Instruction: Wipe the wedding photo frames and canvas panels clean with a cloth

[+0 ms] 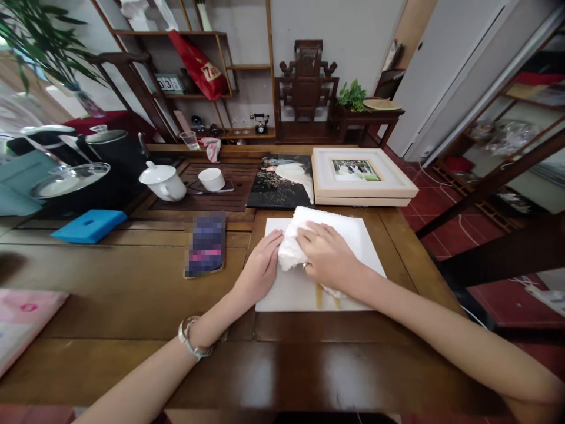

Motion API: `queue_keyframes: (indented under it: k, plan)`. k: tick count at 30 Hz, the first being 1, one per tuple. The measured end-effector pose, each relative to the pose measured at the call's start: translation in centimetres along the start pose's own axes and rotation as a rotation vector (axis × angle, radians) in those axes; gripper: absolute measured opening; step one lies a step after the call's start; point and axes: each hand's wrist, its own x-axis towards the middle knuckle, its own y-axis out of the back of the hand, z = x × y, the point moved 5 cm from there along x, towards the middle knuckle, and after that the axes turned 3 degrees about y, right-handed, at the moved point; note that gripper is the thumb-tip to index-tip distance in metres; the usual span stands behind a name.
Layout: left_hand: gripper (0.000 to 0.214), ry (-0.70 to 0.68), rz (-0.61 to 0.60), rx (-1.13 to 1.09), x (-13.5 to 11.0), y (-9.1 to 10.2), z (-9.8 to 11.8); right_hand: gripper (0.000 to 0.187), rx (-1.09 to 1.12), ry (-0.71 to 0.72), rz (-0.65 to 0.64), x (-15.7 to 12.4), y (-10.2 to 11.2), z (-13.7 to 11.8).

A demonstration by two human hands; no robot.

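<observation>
A white flat panel [366, 250] lies on the wooden table [132, 294] in front of me. On it sits a bunched white cloth [304, 227]. My right hand [326, 256] rests on the cloth, fingers curled over it and pressing it onto the panel. My left hand [261, 266] lies flat at the panel's left edge, fingers together and stretched out, fingertips touching the cloth. A bracelet [192, 338] is on my left wrist.
A phone [205, 244] lies left of the panel. Behind it are a dark photo print [282, 182] and a framed picture [362, 175]. A tea tray [220, 197] holds a white teapot [164, 181] and cup [211, 178]. A blue pad [89, 225] and black pots [108, 156] stand at left.
</observation>
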Motion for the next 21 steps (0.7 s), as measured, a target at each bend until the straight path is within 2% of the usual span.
queue_keyframes:
  k: [2, 5, 7, 9, 12, 17, 19, 21]
  plan:
    - [0.042, 0.004, 0.007, 0.013, 0.0, 0.0, 0.0, 0.035, -0.002, 0.050, -0.008, -0.5, -0.1, -0.2]
    - [0.041, 0.001, 0.013, 0.032, 0.0, -0.2, 0.0, 0.038, 0.037, 0.151, -0.043, -3.2, 0.2, -2.7]
    - [0.042, -0.009, 0.002, 0.047, -0.1, -0.3, 0.0, 0.041, 0.100, 0.198, -0.067, -5.3, 0.9, -4.4]
    - [0.043, -0.022, -0.024, 0.068, -0.2, -0.5, 0.1, 0.044, 0.150, 0.193, -0.077, -6.8, 1.8, -4.9]
    - [0.047, -0.035, -0.071, 0.107, -0.5, -0.5, 0.3, 0.047, 0.159, 0.081, -0.097, -6.7, 2.5, -2.6]
    - [0.050, -0.039, -0.094, 0.149, -0.6, -0.5, 0.5, 0.054, 0.155, -0.132, -0.033, -2.8, 1.1, 4.4]
    - [0.048, -0.043, -0.085, 0.142, -0.6, -0.5, 0.5, 0.056, 0.172, -0.141, -0.001, -1.5, 0.2, 5.5]
    - [0.048, -0.048, -0.079, 0.129, -0.6, -0.6, 0.4, 0.056, 0.183, -0.089, -0.001, -1.3, -0.2, 4.9]
